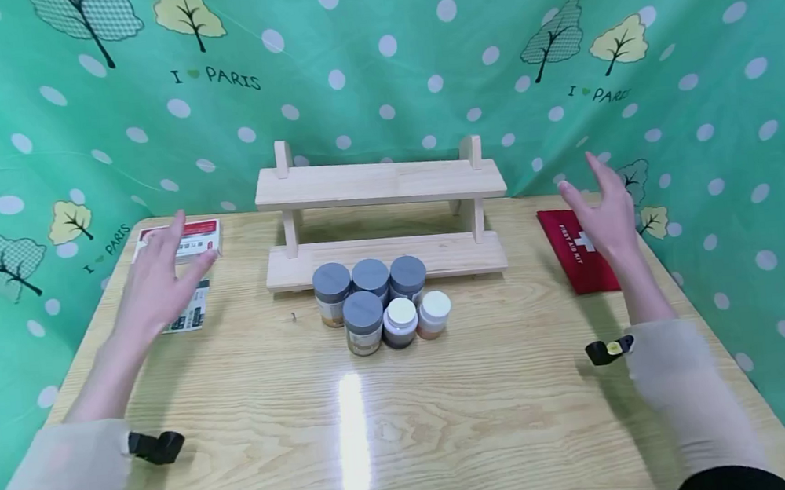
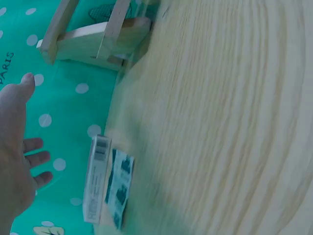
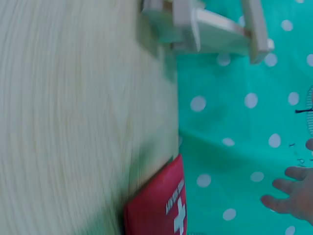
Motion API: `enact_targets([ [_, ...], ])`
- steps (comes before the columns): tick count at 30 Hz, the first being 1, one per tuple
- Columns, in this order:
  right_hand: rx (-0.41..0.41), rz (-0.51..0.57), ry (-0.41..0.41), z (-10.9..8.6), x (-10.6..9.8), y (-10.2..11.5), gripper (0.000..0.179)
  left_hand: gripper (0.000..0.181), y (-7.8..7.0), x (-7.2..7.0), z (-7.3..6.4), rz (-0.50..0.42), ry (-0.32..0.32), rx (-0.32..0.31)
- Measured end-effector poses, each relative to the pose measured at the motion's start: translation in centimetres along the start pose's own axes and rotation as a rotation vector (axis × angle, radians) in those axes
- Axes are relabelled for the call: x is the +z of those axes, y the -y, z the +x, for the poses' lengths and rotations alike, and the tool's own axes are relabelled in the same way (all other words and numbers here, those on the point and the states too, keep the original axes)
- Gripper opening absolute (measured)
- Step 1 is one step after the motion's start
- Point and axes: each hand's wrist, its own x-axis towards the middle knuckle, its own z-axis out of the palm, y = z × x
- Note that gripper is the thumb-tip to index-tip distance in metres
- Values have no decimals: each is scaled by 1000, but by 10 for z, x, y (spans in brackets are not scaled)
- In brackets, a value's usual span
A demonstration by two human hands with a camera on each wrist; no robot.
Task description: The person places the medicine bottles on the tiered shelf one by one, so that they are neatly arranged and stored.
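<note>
My left hand [image 1: 158, 279] hovers with spread fingers above a white and red box [image 1: 202, 240] and a printed packet [image 1: 193, 307] at the table's left. Over on the right, my right hand [image 1: 608, 212] is held up, fingers extended, beside a red first aid pouch [image 1: 573, 255] with a white cross. Neither hand holds anything. Several jars with grey lids [image 1: 362, 319] and two small bottles with white caps [image 1: 400, 319] stand grouped mid-table. Behind them is a two-tier wooden rack [image 1: 379, 181]. The right wrist view shows the pouch [image 3: 161, 200] at its lower edge.
Green dotted cloth [image 1: 382, 64] hangs behind the wooden table [image 1: 493, 409] and along both sides. The jars stand close against the front of the rack's lower shelf [image 1: 450, 254]. A strip of glare lies on the tabletop in front of the bottles.
</note>
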Motion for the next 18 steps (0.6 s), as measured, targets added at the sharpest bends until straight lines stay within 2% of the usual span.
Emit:
enact_targets([
  [4, 18, 162, -49, -6, 6, 13, 67, 81, -8, 12, -4, -91, -23, -29],
  [8, -2, 279, -65, -14, 11, 23, 61, 75, -18, 24, -6, -197, -55, -17],
  [13, -88, 451, -57, -25, 22, 32, 54, 71, -30, 37, -8, -348, -60, -23],
  [18, -186, 669, -10, -33, 36, 40, 51, 71, -34, 48, -10, -438, -19, -82],
])
